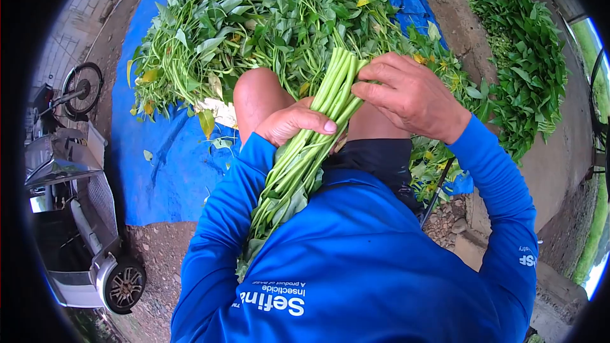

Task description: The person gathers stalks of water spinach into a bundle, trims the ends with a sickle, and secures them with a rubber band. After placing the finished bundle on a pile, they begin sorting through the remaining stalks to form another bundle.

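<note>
Blue tarp (pixel 165 178) lay over stony ground (pixel 152 241) as I held one bundle of green stems (pixel 292 165) above my lap.

One left hand (pixel 289 122) was wrapped around the bundle's middle, thumb across the front; one right hand (pixel 413 95) had its bent fingers at the upper, trimmed-looking end, touching it, though I could not tell whether they pinched. The bundle slanted, leaves downward, against my blue shirt (pixel 375 248). Two heaps of greens showed: one large heap (pixel 254 19) on the tarp, one darker heap (pixel 524 63) off it to the right. Two bare knees (pixel 260 98) stood in front of the large heap, the right one partly hidden by my hand. Two wheels (pixel 126 286) showed at left, one on a silver vehicle (pixel 95 216).
</note>
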Tool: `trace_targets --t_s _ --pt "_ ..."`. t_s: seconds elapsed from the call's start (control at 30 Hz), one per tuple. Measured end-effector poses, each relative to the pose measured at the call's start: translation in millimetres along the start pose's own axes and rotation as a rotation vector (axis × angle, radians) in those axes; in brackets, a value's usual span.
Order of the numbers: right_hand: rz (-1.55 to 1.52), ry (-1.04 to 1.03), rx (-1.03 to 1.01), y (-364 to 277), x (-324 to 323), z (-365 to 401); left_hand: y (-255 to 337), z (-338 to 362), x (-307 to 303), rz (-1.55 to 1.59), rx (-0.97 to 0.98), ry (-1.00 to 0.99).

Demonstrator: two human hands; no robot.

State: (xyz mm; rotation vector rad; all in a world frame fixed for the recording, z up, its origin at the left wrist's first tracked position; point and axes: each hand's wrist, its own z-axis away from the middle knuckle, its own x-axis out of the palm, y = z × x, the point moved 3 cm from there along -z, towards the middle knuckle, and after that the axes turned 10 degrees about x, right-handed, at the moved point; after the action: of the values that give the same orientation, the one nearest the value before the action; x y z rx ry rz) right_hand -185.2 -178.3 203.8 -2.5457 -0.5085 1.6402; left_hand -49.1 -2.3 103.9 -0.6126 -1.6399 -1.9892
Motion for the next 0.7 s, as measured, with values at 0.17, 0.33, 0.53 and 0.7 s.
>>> trace_targets --t_s 0.17,0.33,0.53,0.7 --pt "0.041 -0.043 -0.016 2.6 -6.7 -5.8 -7.5 3.5 -7.2 0.044 -0.041 0.026" --pt "0.061 -0.222 -0.023 3.7 -24.3 -20.0 -13.9 -0.5 -9.7 0.107 -0.012 -0.022" --pt "0.008 -0.409 0.131 9.0 -23.5 -29.6 -12.1 -1.1 -6.2 0.134 -0.014 -0.017" --pt "0.022 -0.913 0.731 34.0 -15.8 -51.6 1.5 -3.6 18.7 -0.131 -0.034 -0.007"
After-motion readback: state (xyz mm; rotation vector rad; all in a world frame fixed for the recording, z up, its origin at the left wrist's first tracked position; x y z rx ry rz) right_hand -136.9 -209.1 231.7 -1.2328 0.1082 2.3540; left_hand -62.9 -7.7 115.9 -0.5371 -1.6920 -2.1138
